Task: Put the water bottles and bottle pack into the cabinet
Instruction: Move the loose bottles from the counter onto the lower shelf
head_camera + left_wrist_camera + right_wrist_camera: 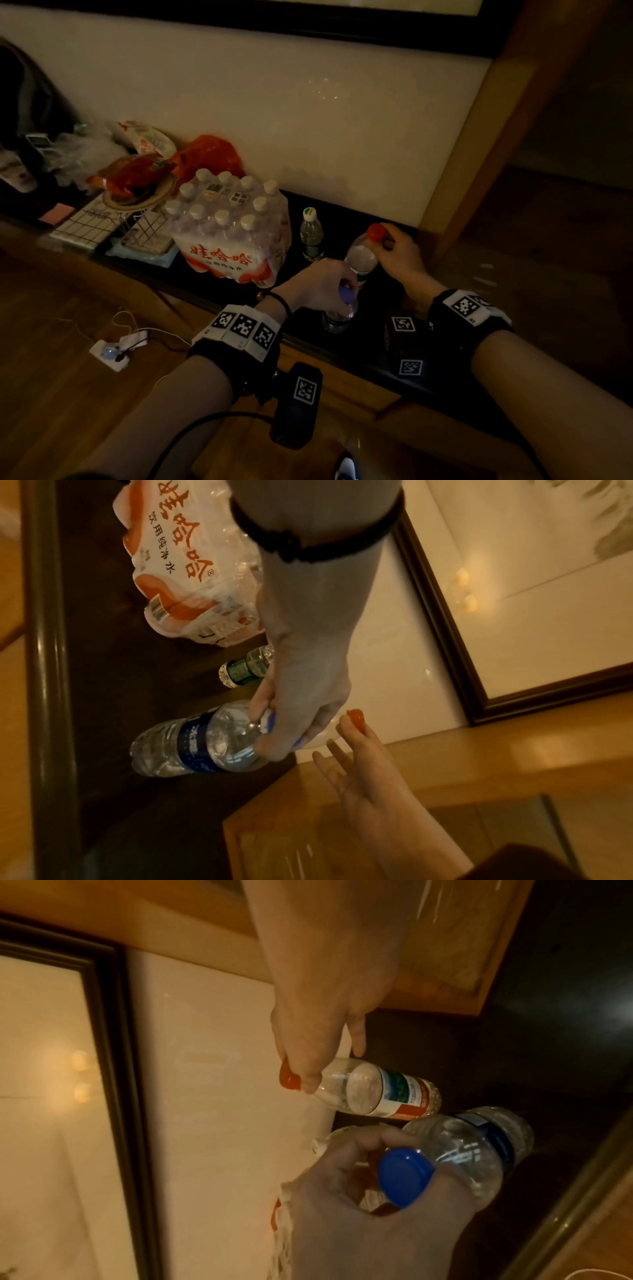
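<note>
- The left hand [322,284] pinches the neck of the blue-cap bottle [192,742], fingers curled just under the cap; the right hand [399,255] pinches the red-cap bottle [369,1089] at its cap, its other fingers loose.
- Both bottles stand on the dark counter [383,308], near its right end; the green-cap bottle [311,234] stands untouched between them and the pack [229,229].
- To lift well: grip lower on the necks, raise both straight up and keep them apart, since cap-only pinches may slip.
- No cabinet opening is visible.
- The pack reads "哇哈哈" in red, with "饮用纯净水" beneath; it shows about 12 white caps.
- The bottle labels are too blurred to read.
</note>
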